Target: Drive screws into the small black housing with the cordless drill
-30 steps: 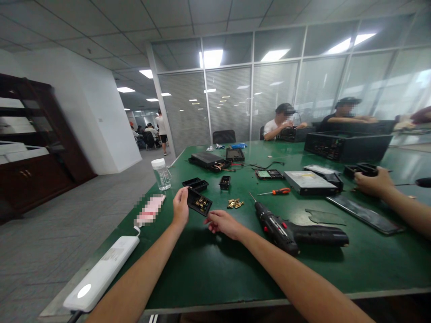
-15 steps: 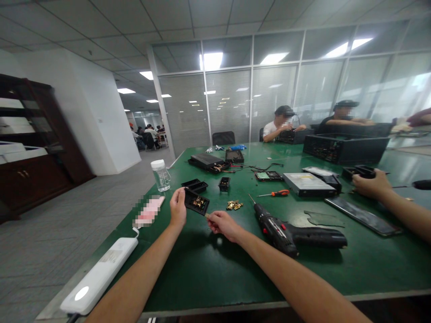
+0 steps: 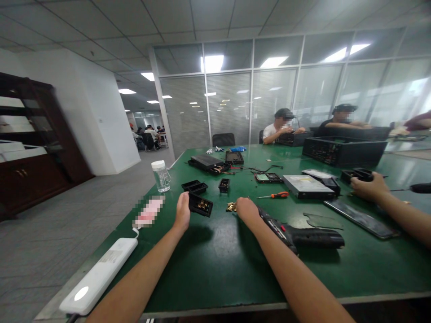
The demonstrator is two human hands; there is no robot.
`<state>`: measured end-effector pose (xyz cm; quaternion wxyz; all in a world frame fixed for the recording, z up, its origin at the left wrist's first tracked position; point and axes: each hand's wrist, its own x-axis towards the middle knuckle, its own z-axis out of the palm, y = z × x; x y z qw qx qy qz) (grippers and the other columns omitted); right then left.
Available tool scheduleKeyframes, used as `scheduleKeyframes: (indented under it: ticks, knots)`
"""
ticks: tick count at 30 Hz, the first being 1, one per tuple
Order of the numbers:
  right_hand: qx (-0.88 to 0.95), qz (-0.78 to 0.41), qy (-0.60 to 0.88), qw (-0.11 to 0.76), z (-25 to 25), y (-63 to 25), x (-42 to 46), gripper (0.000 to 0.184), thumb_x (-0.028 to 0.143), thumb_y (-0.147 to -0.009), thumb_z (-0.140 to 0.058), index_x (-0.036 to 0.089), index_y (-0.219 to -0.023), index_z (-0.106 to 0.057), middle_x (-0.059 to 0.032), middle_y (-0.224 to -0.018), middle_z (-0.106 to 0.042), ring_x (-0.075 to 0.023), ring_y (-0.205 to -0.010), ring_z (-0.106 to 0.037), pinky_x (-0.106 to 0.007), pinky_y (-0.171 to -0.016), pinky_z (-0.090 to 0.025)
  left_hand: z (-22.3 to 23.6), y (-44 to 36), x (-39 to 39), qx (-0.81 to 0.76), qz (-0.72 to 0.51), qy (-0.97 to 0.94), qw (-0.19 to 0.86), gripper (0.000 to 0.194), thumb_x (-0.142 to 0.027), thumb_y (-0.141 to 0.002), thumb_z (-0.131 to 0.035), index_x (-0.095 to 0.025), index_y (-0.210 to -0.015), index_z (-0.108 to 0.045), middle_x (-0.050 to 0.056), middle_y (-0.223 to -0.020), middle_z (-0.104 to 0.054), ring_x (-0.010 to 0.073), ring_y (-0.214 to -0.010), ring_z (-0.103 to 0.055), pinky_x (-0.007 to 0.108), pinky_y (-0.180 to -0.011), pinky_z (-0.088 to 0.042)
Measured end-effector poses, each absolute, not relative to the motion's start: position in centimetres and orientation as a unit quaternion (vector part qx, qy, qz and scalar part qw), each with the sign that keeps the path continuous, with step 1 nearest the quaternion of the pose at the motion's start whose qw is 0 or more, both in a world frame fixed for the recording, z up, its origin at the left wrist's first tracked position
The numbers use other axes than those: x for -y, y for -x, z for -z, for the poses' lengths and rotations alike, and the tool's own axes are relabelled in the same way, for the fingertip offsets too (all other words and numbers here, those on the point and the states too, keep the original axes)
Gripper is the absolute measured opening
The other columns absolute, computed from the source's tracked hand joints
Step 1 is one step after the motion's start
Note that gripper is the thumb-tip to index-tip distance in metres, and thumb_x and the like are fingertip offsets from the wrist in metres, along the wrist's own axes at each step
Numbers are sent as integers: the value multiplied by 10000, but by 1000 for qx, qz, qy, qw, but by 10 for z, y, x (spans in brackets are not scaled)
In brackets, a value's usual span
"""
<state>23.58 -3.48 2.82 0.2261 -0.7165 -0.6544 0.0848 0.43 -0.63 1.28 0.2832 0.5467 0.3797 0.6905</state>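
Observation:
My left hand (image 3: pixel 183 212) is closed on the edge of a small black plastic box (image 3: pixel 201 204), held tilted above the table, with several brass-coloured pieces inside. My right hand (image 3: pixel 248 210) is at the right side of a small pile of brass-coloured pieces (image 3: pixel 230 207). Its fingers are curled and mostly hidden, so what they hold does not show. Just right of that hand lies a black cordless drill (image 3: pixel 281 229), partly covered by my forearm. Beyond the box are a black two-part tray (image 3: pixel 194 186) and a smaller black box (image 3: pixel 224 185) with bits inside.
An orange-handled screwdriver (image 3: pixel 279 195), an optical drive (image 3: pixel 308 185) and a phone-like dark slab (image 3: pixel 362 219) lie to the right. Another person's hand (image 3: pixel 372 188) grips a black part there. At left stand a clear bottle (image 3: pixel 162 177) and a white power strip (image 3: pixel 101 273).
My right hand has left the black box's corner and moved right to the brass pile. The box in my left hand has shifted slightly to the right.

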Motion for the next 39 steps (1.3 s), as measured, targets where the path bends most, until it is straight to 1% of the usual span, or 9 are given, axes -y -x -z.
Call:
scheduleKeyframes:
  ticks: [7, 11, 12, 14, 18, 22, 26, 34, 39]
  knots:
    - [656, -66, 717, 225, -33, -240, 38, 244, 92, -893, -410, 45, -926, -647, -255, -973, -634, -283, -968, -623, -358, -829, -449, -11, -5, 9, -381, -692, -540, 292, 475, -636, -807, -430, -202, -949, -563, 33, -831, -590, 178, -781, -579, 285, -694, -475]
    - [694, -110, 664, 257, -33, -226, 47, 320, 338, -947, -410, 115, -907, -636, -155, -951, -651, -223, -912, -635, -297, -800, -472, -12, -6, 12, -379, -697, -512, 328, 464, -617, -825, -423, -214, -1031, -522, 36, -909, -589, 173, -814, -585, 279, -685, -486]
    - [706, -146, 637, 272, -32, -219, 50, 413, 418, -971, -320, 136, -940, -619, -122, -935, -651, -181, -817, -649, -263, -732, -493, -13, -8, 14, -375, -700, -503, 342, 458, -609, -832, -419, -220, -1059, -506, 38, -939, -587, 172, -830, -586, 280, -687, -490]
    - [663, -375, 537, 362, -27, -202, 56, 544, 514, -970, -178, 125, -1105, -533, -141, -996, -619, -166, -695, -649, -273, -611, -517, -15, -12, 20, -361, -698, -504, 359, 455, -602, -848, -390, -231, -1096, -481, 49, -998, -588, 178, -872, -590, 289, -698, -499]
    - [584, -571, 351, 458, -18, -175, 63, 443, 492, -958, -240, 189, -1252, -373, -115, -1109, -562, -145, -684, -638, -303, -620, -543, -16, -22, 33, -323, -676, -533, 394, 411, -564, -865, -396, -234, -1098, -471, 78, -1136, -565, 189, -968, -581, 317, -769, -503]
    - [574, -518, 353, 527, -13, -174, 56, 359, 384, -913, -415, 206, -1222, -375, -59, -976, -579, -116, -595, -584, -268, -567, -528, -16, -23, 40, -316, -627, -529, 477, 367, -458, -781, -594, -236, -1051, -482, 42, -1046, -586, 183, -929, -589, 301, -745, -511]
    - [598, -465, 380, 531, -5, -180, 48, 411, 371, -910, -420, 185, -1272, -366, -27, -790, -573, -127, -547, -554, -272, -540, -512, -20, -17, 40, -300, -520, -521, 607, 318, -413, -760, -563, -200, -990, -512, 40, -923, -606, 201, -777, -612, 361, -625, -536]
    - [632, -365, 445, 518, -4, -182, 49, 275, 340, -931, -378, 161, -1135, -425, -14, -741, -553, -124, -534, -544, -249, -509, -474, -28, -4, 35, -366, -417, -577, 599, 322, -267, -665, -620, -159, -964, -569, 33, -829, -626, 158, -651, -597, 259, -549, -473]
    - [669, -318, 482, 468, -4, -182, 50, 270, 354, -937, -374, 182, -1128, -457, -5, -754, -552, -108, -520, -534, -219, -486, -435, -21, -11, 33, -352, -403, -654, 535, 400, -149, -621, -662, -159, -995, -523, 42, -906, -647, 181, -818, -619, 291, -731, -476]
